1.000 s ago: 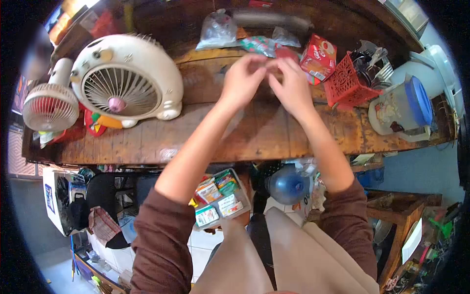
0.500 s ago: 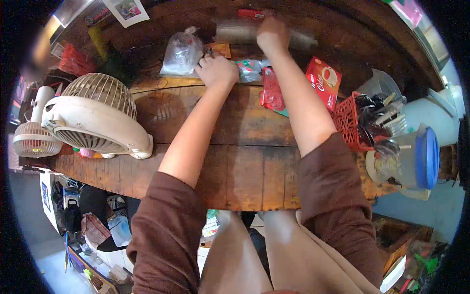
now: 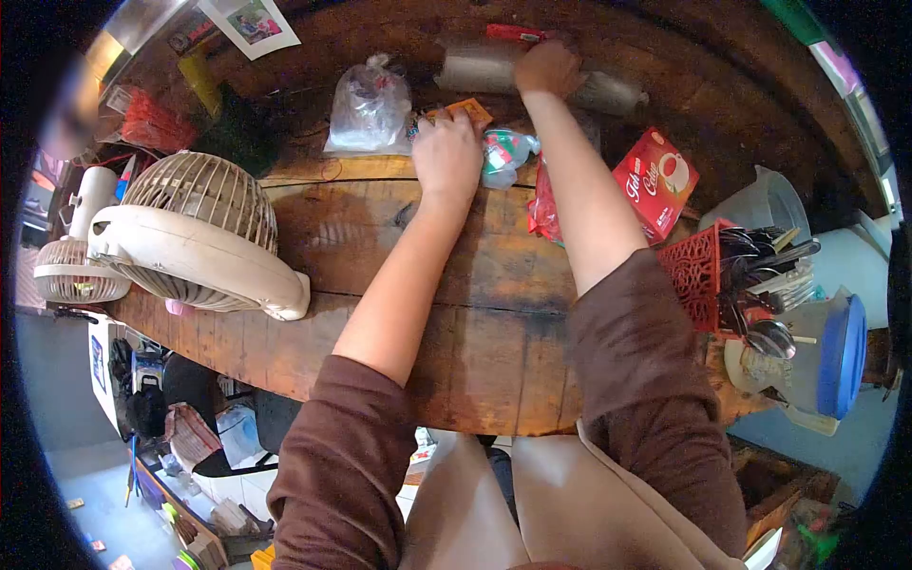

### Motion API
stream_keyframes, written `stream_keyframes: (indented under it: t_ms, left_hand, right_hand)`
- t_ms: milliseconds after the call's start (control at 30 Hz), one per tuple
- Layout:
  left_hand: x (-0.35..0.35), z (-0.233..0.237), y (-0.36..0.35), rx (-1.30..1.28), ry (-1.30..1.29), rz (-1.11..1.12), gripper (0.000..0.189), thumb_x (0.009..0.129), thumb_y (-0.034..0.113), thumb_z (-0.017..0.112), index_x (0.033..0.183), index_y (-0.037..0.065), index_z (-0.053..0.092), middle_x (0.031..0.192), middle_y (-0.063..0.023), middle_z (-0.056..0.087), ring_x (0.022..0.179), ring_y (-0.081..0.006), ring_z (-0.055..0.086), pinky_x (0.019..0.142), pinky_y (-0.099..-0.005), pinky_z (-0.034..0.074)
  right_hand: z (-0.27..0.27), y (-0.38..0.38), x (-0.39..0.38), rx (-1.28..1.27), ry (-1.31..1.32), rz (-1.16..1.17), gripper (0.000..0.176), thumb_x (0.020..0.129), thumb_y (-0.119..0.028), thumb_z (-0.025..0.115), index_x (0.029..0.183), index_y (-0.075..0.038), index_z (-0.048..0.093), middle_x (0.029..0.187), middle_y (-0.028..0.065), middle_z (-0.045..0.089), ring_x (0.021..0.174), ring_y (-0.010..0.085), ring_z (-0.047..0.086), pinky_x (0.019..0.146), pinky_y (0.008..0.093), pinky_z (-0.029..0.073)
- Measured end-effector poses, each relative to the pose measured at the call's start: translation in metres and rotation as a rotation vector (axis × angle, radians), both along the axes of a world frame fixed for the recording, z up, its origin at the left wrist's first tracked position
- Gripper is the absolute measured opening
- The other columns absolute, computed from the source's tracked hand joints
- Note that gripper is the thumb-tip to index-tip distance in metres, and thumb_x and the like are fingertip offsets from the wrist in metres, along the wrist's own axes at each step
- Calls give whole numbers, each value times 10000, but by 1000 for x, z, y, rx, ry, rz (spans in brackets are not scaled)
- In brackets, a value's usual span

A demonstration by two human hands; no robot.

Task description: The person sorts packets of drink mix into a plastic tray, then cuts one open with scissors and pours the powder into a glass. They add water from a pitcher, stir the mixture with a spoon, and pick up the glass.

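Note:
My left hand (image 3: 446,154) is over the table with its fingers bent onto an orange packet (image 3: 468,110); the fingertips are partly hidden. Left of it stands a knotted clear plastic bag (image 3: 370,106) with pale contents. To its right lies a crumpled clear plastic bottle (image 3: 507,158) with a green and red label. Farther back, my right hand (image 3: 549,68) is closed over a roll of clear plastic (image 3: 483,76), and what its fingers grip is hidden. A narrow red object (image 3: 514,32) touches or nearly touches its fingertips.
A red tea box (image 3: 657,180) and a red wrapper (image 3: 543,207) lie by my right forearm. Farther right are a red cutlery basket (image 3: 692,277) and a blue-lidded container (image 3: 841,356). A white fan (image 3: 199,242) stands on the left, near a photo (image 3: 252,24).
My left hand has shifted slightly right, away from the clear bag, and the orange packet has moved and turned with it. The whole view has shifted a little. My right hand stays by the roll.

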State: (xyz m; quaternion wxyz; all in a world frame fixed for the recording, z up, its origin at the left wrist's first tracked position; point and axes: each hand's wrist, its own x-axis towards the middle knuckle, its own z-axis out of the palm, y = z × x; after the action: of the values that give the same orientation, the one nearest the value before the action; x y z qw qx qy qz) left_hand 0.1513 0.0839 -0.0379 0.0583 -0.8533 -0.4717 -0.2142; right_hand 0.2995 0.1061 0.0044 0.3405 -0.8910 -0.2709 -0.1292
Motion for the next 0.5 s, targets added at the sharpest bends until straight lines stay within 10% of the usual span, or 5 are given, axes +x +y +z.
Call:
stream_keyframes:
  t_ms: [333, 500]
  left_hand:
    - [-9, 0, 0, 135, -247, -82, 188, 725, 167, 567, 883, 64, 566, 894, -109, 589, 836, -297, 538, 673, -385, 472]
    - [-16, 3, -3, 215, -342, -137, 161, 710, 60, 537, 870, 74, 546, 904, -103, 571, 839, -305, 526, 683, -389, 463]
  right_hand:
    - [-8, -4, 15, 132, -74, 172, 261, 731, -452, 616, 868, -229, 624, 856, 63, 650, 885, 301, 600, 854, 537, 360]
    - [-4, -37, -17, -72, -606, 176, 182, 780, -325, 569, 912, -202, 594, 873, 80, 638, 862, 274, 603, 855, 482, 377]
